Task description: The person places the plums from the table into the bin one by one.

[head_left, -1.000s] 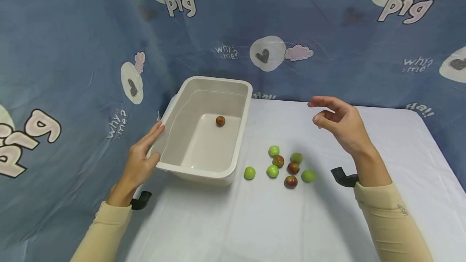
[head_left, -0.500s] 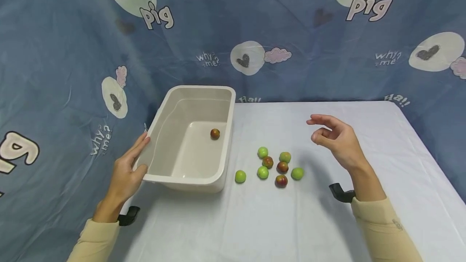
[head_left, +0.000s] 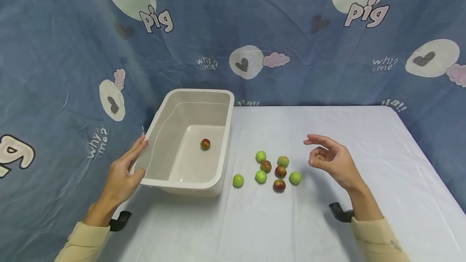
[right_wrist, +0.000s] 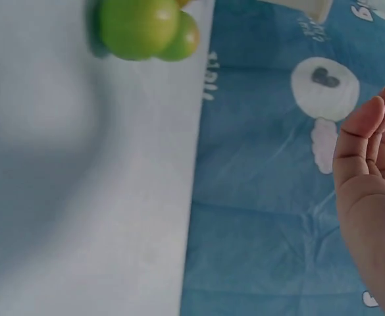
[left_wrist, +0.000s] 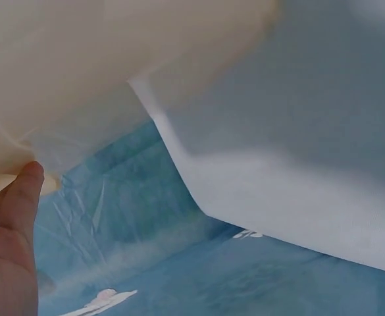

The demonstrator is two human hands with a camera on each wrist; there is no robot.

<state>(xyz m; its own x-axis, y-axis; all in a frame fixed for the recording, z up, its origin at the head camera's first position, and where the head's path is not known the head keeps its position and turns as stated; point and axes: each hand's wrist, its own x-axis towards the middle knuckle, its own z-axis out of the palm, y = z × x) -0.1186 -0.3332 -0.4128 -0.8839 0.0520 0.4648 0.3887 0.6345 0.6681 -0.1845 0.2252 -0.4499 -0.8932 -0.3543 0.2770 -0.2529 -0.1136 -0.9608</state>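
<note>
My left hand [head_left: 121,181] grips a beige plastic bin [head_left: 187,184] at its near left corner, thumb over the rim and fingers along the left side. In the left wrist view, fingertips [left_wrist: 27,191] lie against the bin's pale wall [left_wrist: 113,59]. A single red-brown round fruit [head_left: 205,144] sits on the bin's floor. My right hand [head_left: 336,163] hovers right of a loose group of fruit, fingers and thumb bent around a gap that holds nothing. In that group are green fruit [head_left: 295,178] and red-brown fruit [head_left: 279,185], each small and glossy.
A white cloth covers the table [head_left: 262,229], with its back edge against a blue printed curtain [head_left: 298,80]. The curtain also hangs close along the left, beside the bin. One green fruit [head_left: 238,180] lies apart, near the bin's right side.
The fruit in the bin has rolled toward its front left. My right hand has come down and a little nearer, its pose much the same. The left hand keeps its grip; the head view has shifted.
</note>
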